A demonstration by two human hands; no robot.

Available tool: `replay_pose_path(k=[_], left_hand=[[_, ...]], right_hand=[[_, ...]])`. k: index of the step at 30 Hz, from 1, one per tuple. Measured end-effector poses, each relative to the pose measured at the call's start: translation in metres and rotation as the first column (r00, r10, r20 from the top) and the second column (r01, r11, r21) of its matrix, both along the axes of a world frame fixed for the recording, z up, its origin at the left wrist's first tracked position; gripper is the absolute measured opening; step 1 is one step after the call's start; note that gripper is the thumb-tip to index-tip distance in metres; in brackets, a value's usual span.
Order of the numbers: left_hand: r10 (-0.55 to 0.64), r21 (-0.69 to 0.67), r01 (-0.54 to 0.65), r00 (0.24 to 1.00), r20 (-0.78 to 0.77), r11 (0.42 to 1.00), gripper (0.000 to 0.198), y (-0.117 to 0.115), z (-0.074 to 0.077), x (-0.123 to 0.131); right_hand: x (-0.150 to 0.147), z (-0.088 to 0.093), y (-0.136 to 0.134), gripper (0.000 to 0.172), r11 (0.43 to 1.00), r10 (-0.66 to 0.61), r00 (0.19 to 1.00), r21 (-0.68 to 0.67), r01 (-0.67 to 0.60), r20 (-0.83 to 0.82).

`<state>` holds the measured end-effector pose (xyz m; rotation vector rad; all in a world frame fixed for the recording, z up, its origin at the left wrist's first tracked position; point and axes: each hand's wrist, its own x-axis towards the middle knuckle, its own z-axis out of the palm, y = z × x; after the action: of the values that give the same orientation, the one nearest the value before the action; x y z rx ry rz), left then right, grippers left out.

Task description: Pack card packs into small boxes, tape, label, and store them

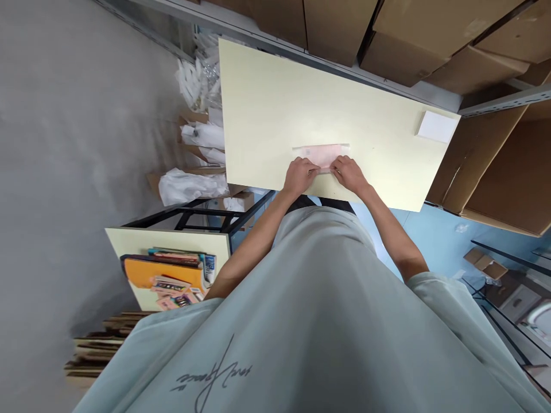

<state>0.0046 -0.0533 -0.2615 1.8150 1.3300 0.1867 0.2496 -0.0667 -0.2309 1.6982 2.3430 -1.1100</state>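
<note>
A flat pink packet with clear plastic edges (321,154) lies on the pale yellow tabletop (275,103), close to the edge by my body. My left hand (300,175) pinches the packet's near edge at its left part, fingertips pressed together. At the right part of the same edge, my right hand (346,173) pinches it too, with a small gap between the two hands. The fingers partly cover the near edge, so its exact fold cannot be made out.
A white box (437,126) sits at the table's right end. Cardboard boxes (336,28) fill the shelf behind. To the left are bags of white plastic (193,186) and a side table (124,241) with books and an orange folder (163,272). A large open carton (508,166) stands right.
</note>
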Motion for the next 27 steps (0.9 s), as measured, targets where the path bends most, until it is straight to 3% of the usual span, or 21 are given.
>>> replay_pose_path(k=[5, 10, 16, 20, 22, 25, 27], left_hand=[[0.054, -0.016, -0.055, 0.997, -0.052, 0.998, 0.024, 0.001, -0.006, 0.011], [0.090, 0.068, -0.086, 0.994, -0.066, 0.994, 0.019, -0.011, -0.004, 0.015], [0.030, 0.042, -0.028, 0.999, -0.045, 0.999, 0.017, -0.014, 0.002, 0.009], [0.098, -0.072, -0.099, 0.995, -0.020, 0.993, 0.018, -0.002, 0.003, 0.004], [0.151, -0.147, -0.147, 0.988, 0.018, 0.978, 0.023, 0.008, 0.004, 0.000], [0.188, -0.244, -0.169, 0.981, 0.054, 0.955, 0.024, 0.025, 0.008, -0.005], [0.152, -0.228, -0.135, 0.987, 0.059, 0.964, 0.024, 0.035, 0.016, -0.006]], right_hand=[[-0.004, -0.004, -0.003, 0.030, 0.995, -0.088, 0.996, -0.037, 0.088, 0.003], [-0.006, -0.010, -0.008, 0.028, 0.985, -0.169, 0.986, -0.043, 0.169, -0.005], [-0.009, -0.009, -0.014, 0.033, 0.992, -0.118, 0.993, 0.043, 0.117, 0.019], [-0.008, -0.002, -0.021, 0.043, 0.997, -0.004, 0.998, 0.075, -0.001, 0.060], [-0.006, 0.001, -0.022, 0.039, 0.995, 0.034, 0.998, 0.097, -0.038, 0.046], [-0.004, 0.004, -0.018, 0.034, 0.991, 0.026, 0.999, 0.130, -0.028, 0.021], [-0.004, 0.004, -0.013, 0.039, 0.990, -0.003, 1.000, 0.139, 0.001, 0.010]])
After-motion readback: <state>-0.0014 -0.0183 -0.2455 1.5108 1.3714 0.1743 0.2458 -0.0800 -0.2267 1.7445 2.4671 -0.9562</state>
